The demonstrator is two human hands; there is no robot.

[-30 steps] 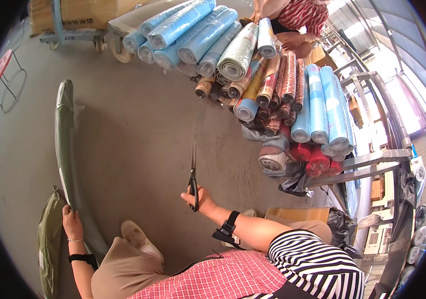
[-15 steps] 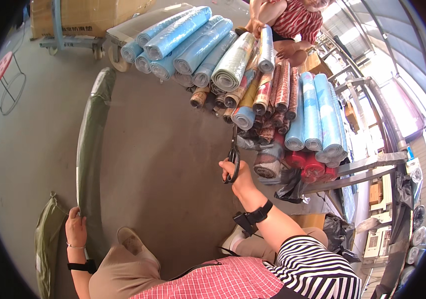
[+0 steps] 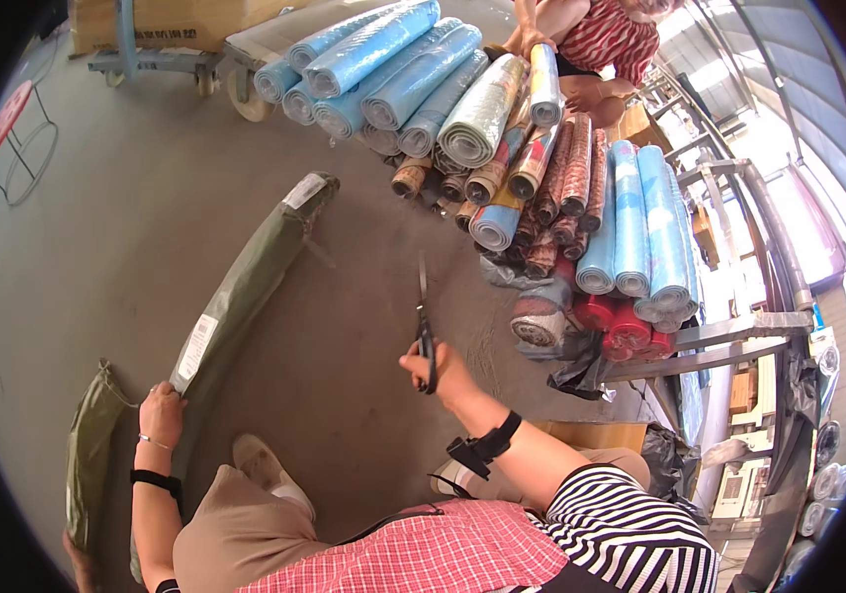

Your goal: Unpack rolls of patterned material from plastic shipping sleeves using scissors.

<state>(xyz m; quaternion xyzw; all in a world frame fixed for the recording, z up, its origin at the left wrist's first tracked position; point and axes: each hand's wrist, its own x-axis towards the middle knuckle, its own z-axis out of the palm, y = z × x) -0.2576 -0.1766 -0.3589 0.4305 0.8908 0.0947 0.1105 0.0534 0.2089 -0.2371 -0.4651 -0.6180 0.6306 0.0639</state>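
Observation:
My left hand (image 3: 161,415) is closed on the near part of a long green plastic-wrapped roll (image 3: 255,267), beside a white label (image 3: 200,341). The roll slants away over the floor to a far end with another pale label. My right hand (image 3: 450,378) grips black-handled scissors (image 3: 425,331) in front of me, blades pointing away. The scissors are apart from the roll. To the left of my left hand, a second green wrapped bundle (image 3: 91,455) stretches toward the lower edge. At its lower end shows a blurred skin-coloured shape that I cannot make out.
Rolled mats in clear wrap (image 3: 423,89), blue, brown and patterned, are piled ahead and right, by a metal frame (image 3: 749,331). Another person (image 3: 596,49) squats behind them, a hand on one roll. A wheeled cart (image 3: 245,79) and a red stool (image 3: 12,119) are far left.
The green roll's far end has swung right and nearer, and its label has come into view. My right hand with the scissors has shifted left and slightly nearer.

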